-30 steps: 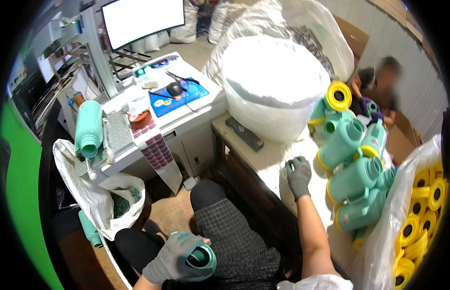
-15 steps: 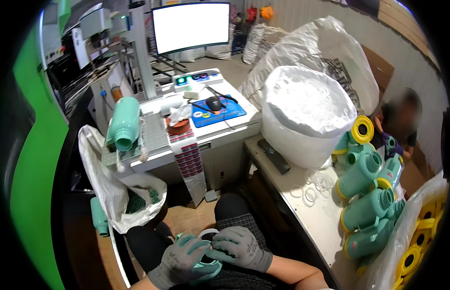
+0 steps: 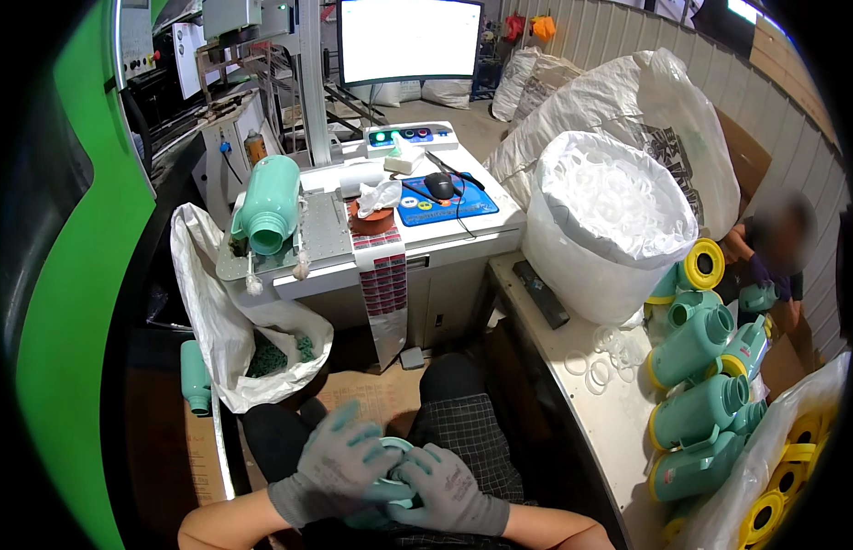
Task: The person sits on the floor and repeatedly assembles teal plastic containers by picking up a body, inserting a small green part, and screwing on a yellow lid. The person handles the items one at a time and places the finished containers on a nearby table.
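A mint-green plastic jug sits in my lap with its round, pale-rimmed mouth facing up; most of its body is hidden by my hands. My gloved right hand curls its fingers over the right side of the rim and grips it. On the other side, my gloved left hand has its fingers stretched and spread, a little smeared by motion. Its thumb side lies against or just over the jug's near edge; contact is hard to judge.
On the right bench stand several mint-green jugs with yellow bases, loose clear rings and a white sack of rings. Another jug lies on the metal plate at left. A co-worker sits far right. An open sack holds green bits.
My left hand has lifted and spread its fingers, away from the jug's mouth. The right hand has shifted slightly and holds the rim. The whole view has swung somewhat left.
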Available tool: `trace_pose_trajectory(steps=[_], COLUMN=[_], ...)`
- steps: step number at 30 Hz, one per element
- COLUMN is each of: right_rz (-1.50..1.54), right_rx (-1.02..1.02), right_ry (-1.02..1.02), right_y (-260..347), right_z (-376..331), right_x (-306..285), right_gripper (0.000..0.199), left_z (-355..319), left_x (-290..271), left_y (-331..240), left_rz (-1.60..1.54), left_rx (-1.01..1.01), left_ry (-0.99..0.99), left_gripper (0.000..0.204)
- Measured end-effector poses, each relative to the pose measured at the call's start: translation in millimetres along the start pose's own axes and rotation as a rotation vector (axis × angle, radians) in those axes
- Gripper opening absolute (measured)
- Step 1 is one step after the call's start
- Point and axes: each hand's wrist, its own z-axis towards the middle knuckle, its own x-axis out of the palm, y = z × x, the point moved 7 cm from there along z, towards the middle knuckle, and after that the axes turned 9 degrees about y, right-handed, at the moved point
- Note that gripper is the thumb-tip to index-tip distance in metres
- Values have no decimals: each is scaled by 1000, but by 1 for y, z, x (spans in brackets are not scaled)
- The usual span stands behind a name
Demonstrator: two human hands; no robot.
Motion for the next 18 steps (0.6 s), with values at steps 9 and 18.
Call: trace_pose_trajectory(steps=[9,18], right_rz=[-133,11], right_rx=[-155,-230], right_ry=[-63,-237], right_y=[13,26], right_z=[25,32], right_x=[9,-13], right_gripper=[27,32], left_z=[13,18], left_x=[-30,3], left_y=[12,35], left_rz=[176,56], left_rx=[-211,-103], left_ry=[267,754], left_gripper=[23,22])
